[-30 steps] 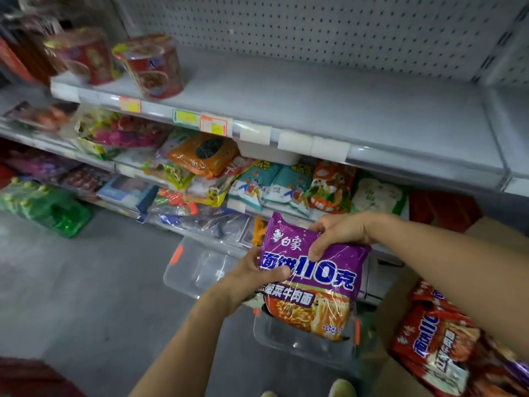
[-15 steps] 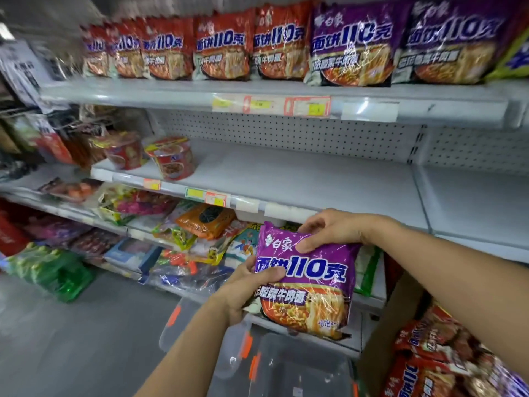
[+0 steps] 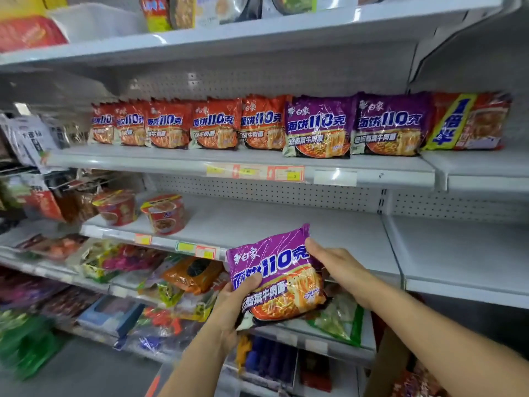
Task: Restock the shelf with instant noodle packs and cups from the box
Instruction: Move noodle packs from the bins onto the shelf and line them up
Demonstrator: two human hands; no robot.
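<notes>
Purple crinkly plastic noodle pack [image 3: 279,277] hanging mid-air btwn both hands, tilted, in front of white metal shelf [image 3: 286,224]. L hand [image 3: 237,302] gripping lower-left edge, R hand [image 3: 336,267] pinching upper-right corner.

Above your hands, the upper shelf [image 3: 183,161] carries a row of red noodle packs [image 3: 214,124] and two purple packs [image 3: 317,127]. Left of them, two noodle cups [image 3: 161,213] stand on the middle shelf [image 3: 257,222].

purple noodle pack [image 3: 279,275] lifted higher, now tilted, right hand [image 3: 336,266] at its side
</notes>
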